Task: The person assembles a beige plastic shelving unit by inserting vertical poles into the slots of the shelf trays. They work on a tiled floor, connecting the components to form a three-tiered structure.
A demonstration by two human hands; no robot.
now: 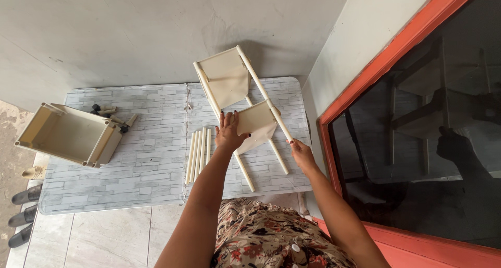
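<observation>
Over the table (156,158) | left hand (228,132) flat, fingers spread on rack (229,80) | right hand (301,153) fingers pinching its tube

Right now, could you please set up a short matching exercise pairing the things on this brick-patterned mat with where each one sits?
Things:
1. cream rectangular plastic box
2. loose cream plastic rods
3. cream tube frame with fabric panels
4. dark connector pieces

Places:
A. lying side by side at the mat's middle, beside the left hand
B. small cluster just behind the box
C. on the mat's left edge, tipped on its side
D. gripped by the right hand, leaning up toward the wall

Pairs: 1-C, 2-A, 3-D, 4-B
</observation>
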